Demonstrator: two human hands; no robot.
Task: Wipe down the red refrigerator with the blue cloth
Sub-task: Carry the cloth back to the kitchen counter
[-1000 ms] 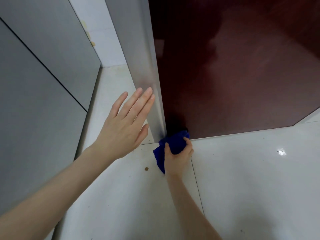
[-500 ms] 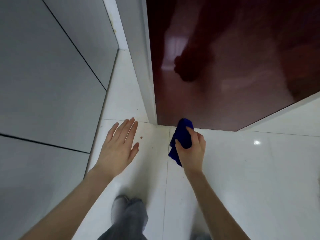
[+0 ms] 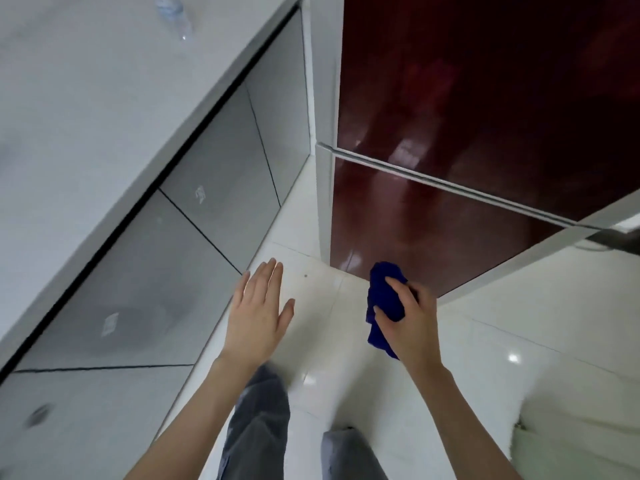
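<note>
The red refrigerator (image 3: 485,126) fills the upper right, glossy, with a silver strip between its upper and lower doors and a grey side panel on its left. My right hand (image 3: 412,323) grips the bunched blue cloth (image 3: 384,299) in front of the lower door's bottom edge, a little off the surface. My left hand (image 3: 258,313) hovers flat with straight fingers over the floor, left of the fridge corner, touching nothing.
Grey cabinet doors (image 3: 207,209) under a pale countertop (image 3: 86,81) run along the left. The white tiled floor (image 3: 485,358) spreads below. My legs in grey trousers (image 3: 256,427) stand at the bottom middle. A pale object (image 3: 571,445) sits at the bottom right.
The view has risen and pulled back, showing both fridge doors and the countertop. My right hand with the cloth has come away from the bottom corner. My left hand left the side panel.
</note>
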